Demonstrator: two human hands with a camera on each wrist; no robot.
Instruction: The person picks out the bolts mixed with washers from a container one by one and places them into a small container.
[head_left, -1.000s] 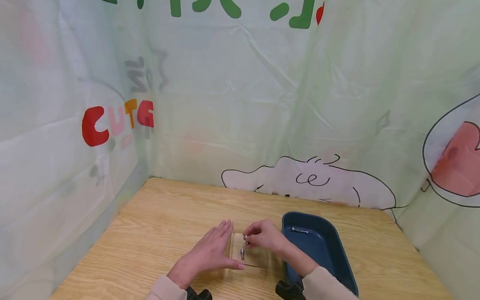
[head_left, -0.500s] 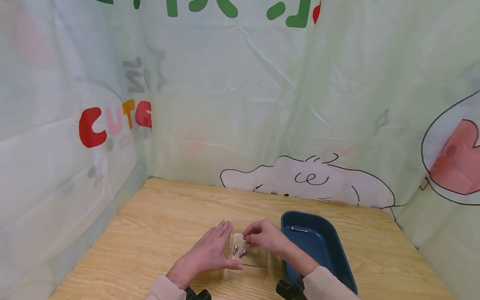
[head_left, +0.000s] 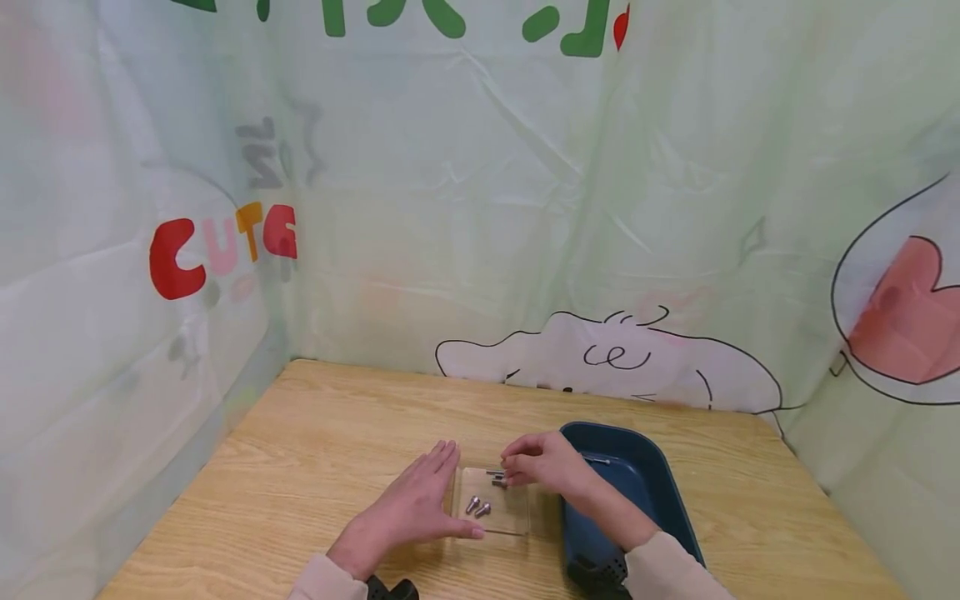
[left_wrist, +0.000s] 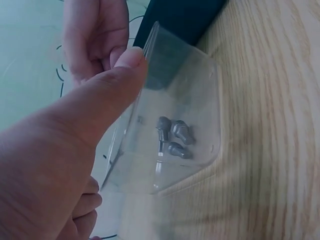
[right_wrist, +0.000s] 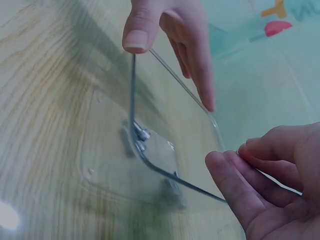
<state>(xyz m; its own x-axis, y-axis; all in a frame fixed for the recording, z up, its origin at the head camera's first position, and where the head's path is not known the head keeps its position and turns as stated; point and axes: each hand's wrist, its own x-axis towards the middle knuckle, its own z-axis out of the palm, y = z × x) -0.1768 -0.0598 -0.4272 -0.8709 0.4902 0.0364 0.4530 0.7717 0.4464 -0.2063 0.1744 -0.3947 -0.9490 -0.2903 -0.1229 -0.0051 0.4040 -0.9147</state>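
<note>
A clear plastic box (head_left: 517,521) stands on the wooden table, with short silver bolts (head_left: 483,509) lying on its floor. My left hand (head_left: 416,504) steadies it, straight fingers along the left wall and the thumb at the near rim. Over the far right part of the box is my right hand (head_left: 543,462), thumb and fingertips bent close together. Nothing is plainly visible between them in the right wrist view. Just below those fingertips is more silver hardware (head_left: 498,481), blurred and overlapping. Several bolts (left_wrist: 178,131) show through the wall in the left wrist view.
A dark blue tray (head_left: 667,475) stands right of the box, partly under my right forearm. In it lies a thin silver piece (head_left: 597,461). A printed curtain (head_left: 420,250) closes off the back and sides of the table (head_left: 337,433).
A second bolt has appeared on the box floor, then more silver hardware under my right fingertips. My right hand has shifted slightly right. My left hand stays at the box.
</note>
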